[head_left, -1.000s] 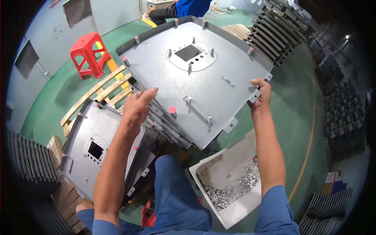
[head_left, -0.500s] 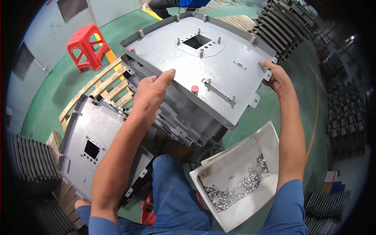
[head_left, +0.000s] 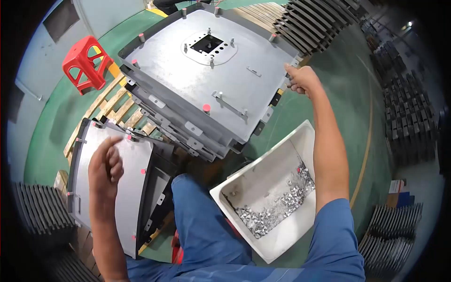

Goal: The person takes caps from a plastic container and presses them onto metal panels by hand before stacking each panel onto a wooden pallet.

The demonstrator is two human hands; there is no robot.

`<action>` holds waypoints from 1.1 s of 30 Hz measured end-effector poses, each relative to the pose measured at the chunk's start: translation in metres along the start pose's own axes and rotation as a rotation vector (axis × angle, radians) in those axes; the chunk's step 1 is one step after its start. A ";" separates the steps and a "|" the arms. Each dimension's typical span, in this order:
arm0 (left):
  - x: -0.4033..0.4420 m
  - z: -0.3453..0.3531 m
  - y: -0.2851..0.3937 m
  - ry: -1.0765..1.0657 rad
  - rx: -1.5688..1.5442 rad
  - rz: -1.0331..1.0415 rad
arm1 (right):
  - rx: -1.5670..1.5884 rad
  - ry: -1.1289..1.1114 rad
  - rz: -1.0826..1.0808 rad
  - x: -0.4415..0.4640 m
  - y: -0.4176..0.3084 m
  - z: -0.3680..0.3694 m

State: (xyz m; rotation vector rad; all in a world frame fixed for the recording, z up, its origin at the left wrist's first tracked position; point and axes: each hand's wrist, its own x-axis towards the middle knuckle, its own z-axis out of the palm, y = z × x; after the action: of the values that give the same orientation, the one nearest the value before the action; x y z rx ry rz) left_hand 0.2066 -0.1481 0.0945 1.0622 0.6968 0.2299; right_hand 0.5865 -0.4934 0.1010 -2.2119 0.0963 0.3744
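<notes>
A grey sheet-metal panel (head_left: 164, 51) with a square cut-out, small studs and pink-capped posts lies on top of a stack of similar panels (head_left: 188, 134). My right hand (head_left: 303, 80) is at its right edge, thumb out and fingers curled, with nothing visible in them; whether it still touches the edge I cannot tell. To the left, my left hand (head_left: 106, 164) hovers over a second metal panel (head_left: 129, 192), index finger stretched and the others loosely bent, holding nothing. My hand and forearm cover part of that second panel.
A white bin (head_left: 263, 188) with many small metal pieces stands by my knee. A red stool (head_left: 87, 66) is beyond the wooden pallet (head_left: 101, 103). Stacked metal parts stand at the back (head_left: 314, 23), left (head_left: 44, 207) and right (head_left: 392, 230).
The upper panel has come down onto the stack. My left hand has let go of its front edge and moved left and down over the second panel. My right hand has loosened. The view has shifted.
</notes>
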 end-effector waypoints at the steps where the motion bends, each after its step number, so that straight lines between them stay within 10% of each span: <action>1: -0.019 -0.018 -0.014 0.074 -0.036 -0.002 | -0.071 0.037 -0.049 -0.003 0.000 -0.004; 4: -0.070 -0.047 -0.048 0.291 -0.211 -0.057 | -0.280 0.118 -0.110 -0.034 -0.020 -0.009; 7: -0.111 -0.084 -0.090 0.290 -0.427 -0.068 | -0.945 0.375 -0.639 -0.106 -0.047 0.007; 13: -0.144 -0.071 -0.127 0.130 -0.471 -0.102 | -0.768 -0.393 -1.569 -0.282 -0.078 0.137; 20: -0.183 -0.110 -0.135 -0.231 -0.593 -0.004 | -0.752 -0.820 -1.589 -0.409 -0.051 0.250; 27: -0.205 -0.126 -0.138 -0.036 -0.527 0.002 | -0.164 -0.764 -1.429 -0.450 0.007 0.300; 33: -0.205 -0.123 -0.161 -0.050 -0.630 -0.132 | -0.346 -0.890 -1.157 -0.444 0.019 0.295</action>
State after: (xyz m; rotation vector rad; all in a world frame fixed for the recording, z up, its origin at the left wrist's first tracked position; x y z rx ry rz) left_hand -0.0517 -0.2388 0.0042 0.4180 0.5890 0.2835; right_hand 0.0911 -0.3017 0.0489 -1.8236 -1.7159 0.6655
